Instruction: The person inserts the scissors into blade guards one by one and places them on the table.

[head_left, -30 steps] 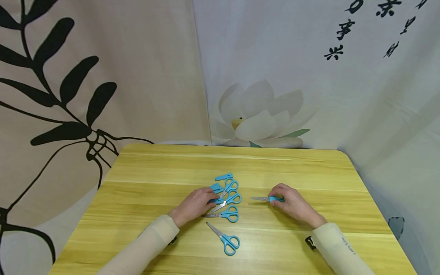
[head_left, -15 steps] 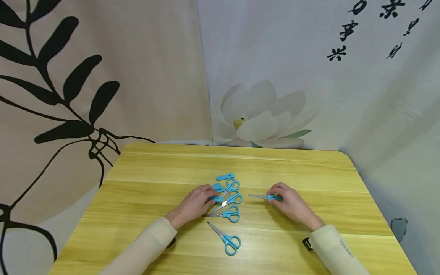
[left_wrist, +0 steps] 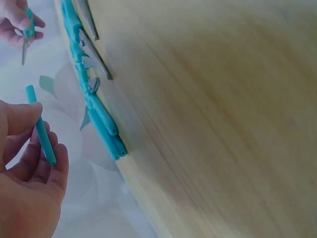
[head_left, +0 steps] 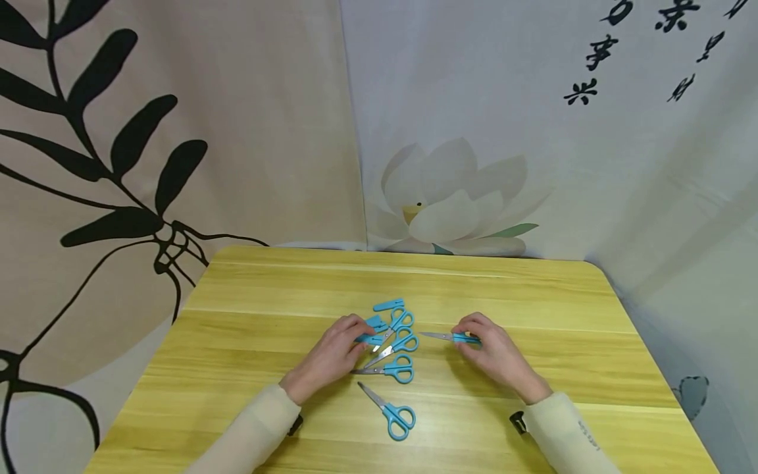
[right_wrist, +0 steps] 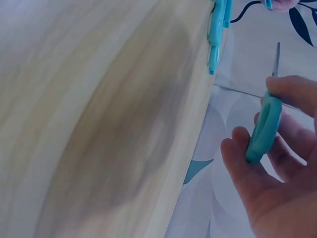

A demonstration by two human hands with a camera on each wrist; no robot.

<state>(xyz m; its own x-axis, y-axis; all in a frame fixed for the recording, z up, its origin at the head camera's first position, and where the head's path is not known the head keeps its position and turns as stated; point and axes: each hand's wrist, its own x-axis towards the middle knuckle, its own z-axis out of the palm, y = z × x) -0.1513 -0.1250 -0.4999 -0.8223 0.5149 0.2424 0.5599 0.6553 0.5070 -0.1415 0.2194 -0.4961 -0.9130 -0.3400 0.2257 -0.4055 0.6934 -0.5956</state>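
A: What is held by the left hand (head_left: 324, 359)?
B: A slim blue cover (left_wrist: 43, 134) is pinched narrowly between its thumb and fingers, raised above the desk (head_left: 533, 296).
A: And by the right hand (head_left: 497, 355)?
B: A pair of scissors (head_left: 464, 338) is gripped there by the blue handles. The metal blade is pointed toward the left hand, and it is separated from the cover by a gap.
A: Where are the other things placed?
B: Between the hands, four more pairs of scissors (head_left: 391, 370) are laid on the desk in a loose column. The upper three are crowded near the left fingers; the lowest is set apart, nearest to the person. Two more blue covers (head_left: 388, 305) are seen at the far end, one partly hidden by the left hand.
A: And behind?
B: A pale cloth (head_left: 266, 131) is hung, printed with black leaves (head_left: 140, 135).
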